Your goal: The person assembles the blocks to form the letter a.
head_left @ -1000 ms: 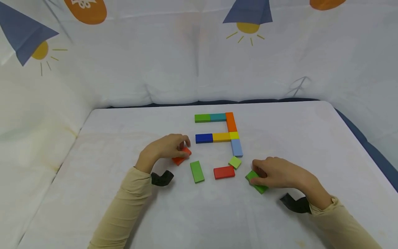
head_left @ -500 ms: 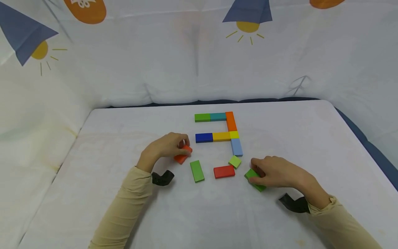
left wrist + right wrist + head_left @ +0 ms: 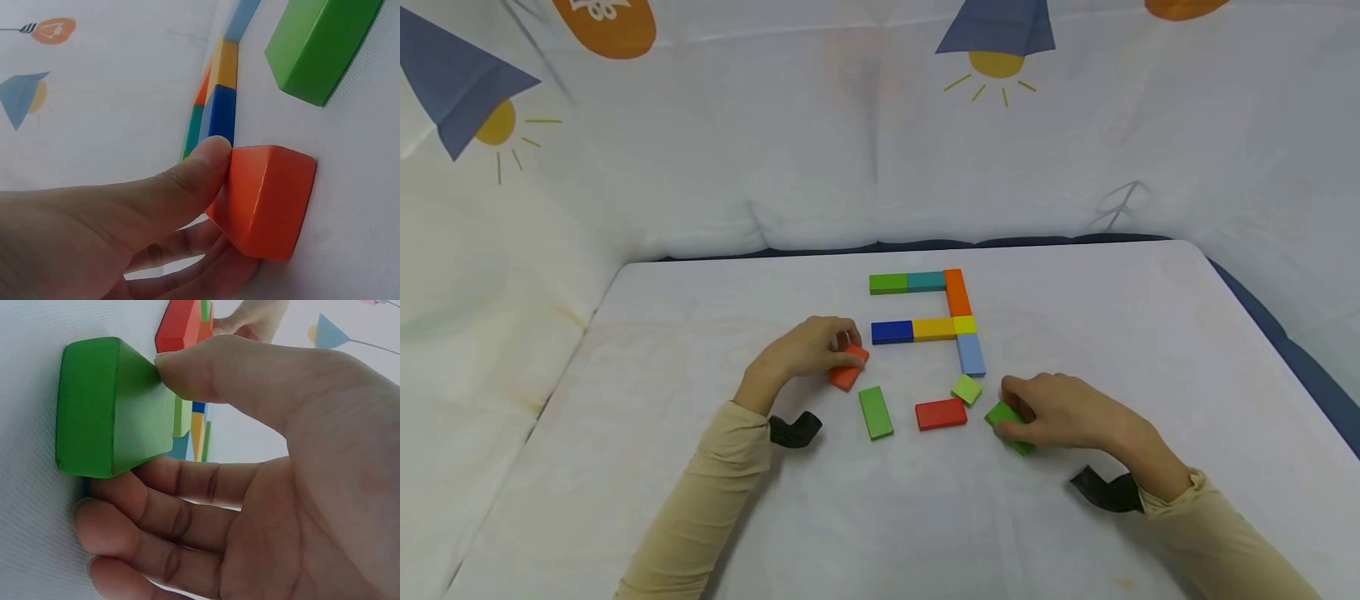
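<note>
My left hand [image 3: 801, 352] pinches an orange-red block [image 3: 844, 378] between thumb and fingers; in the left wrist view that orange-red block [image 3: 275, 206] sits close against the white cloth. On the right, a green block [image 3: 1021, 448] is gripped by my right hand [image 3: 1075, 414], thumb on one side and fingers on the other. The right wrist view shows this green block [image 3: 87, 409] low on the cloth. Between the hands lie another green block [image 3: 876, 413], a red block [image 3: 941, 414] and a small lime block [image 3: 966, 389] at the red one's corner.
Farther back, blocks join end to end: green [image 3: 888, 284], teal [image 3: 926, 282], orange [image 3: 957, 293], a yellow square [image 3: 964, 325], amber [image 3: 933, 330], dark blue [image 3: 892, 332] and light blue [image 3: 971, 356]. A white patterned curtain [image 3: 760, 150] hangs behind the table [image 3: 700, 287].
The left hand has shifted slightly right and away with the orange-red block, turning it a little. My right hand has moved slightly left with its green block, toward the lime one.
</note>
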`<state>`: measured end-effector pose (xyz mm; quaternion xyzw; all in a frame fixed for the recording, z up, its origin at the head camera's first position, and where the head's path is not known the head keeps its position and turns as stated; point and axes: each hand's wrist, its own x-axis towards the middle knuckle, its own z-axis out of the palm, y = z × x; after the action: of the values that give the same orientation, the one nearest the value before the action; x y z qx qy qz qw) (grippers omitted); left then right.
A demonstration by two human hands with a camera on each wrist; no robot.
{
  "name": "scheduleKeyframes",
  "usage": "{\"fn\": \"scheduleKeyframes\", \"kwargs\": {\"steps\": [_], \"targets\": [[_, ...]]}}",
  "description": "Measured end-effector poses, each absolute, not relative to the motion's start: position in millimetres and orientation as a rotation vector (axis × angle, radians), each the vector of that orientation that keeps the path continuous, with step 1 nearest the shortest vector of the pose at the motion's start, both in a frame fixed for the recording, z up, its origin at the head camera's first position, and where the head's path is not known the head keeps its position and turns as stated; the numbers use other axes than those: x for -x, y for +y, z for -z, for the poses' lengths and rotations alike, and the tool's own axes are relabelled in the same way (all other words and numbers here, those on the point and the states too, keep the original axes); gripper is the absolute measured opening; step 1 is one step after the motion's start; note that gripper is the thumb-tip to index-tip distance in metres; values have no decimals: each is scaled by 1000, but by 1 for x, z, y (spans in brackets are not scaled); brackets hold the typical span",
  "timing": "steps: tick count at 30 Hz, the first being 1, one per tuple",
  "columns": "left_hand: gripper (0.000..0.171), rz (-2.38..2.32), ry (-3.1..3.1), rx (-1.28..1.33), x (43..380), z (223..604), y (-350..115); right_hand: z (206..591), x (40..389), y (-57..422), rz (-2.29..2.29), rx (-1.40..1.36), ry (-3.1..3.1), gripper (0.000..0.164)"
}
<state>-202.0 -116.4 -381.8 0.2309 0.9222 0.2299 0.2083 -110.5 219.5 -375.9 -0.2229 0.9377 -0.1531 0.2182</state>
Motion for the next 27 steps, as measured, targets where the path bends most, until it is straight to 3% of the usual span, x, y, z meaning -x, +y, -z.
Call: {"fn": "scheduleKeyframes", "kwargs": {"steps": [27], "targets": [[27, -739, 2538, -536, 206, 388, -120, 383, 120, 223, 590, 574, 2498, 28]]}}
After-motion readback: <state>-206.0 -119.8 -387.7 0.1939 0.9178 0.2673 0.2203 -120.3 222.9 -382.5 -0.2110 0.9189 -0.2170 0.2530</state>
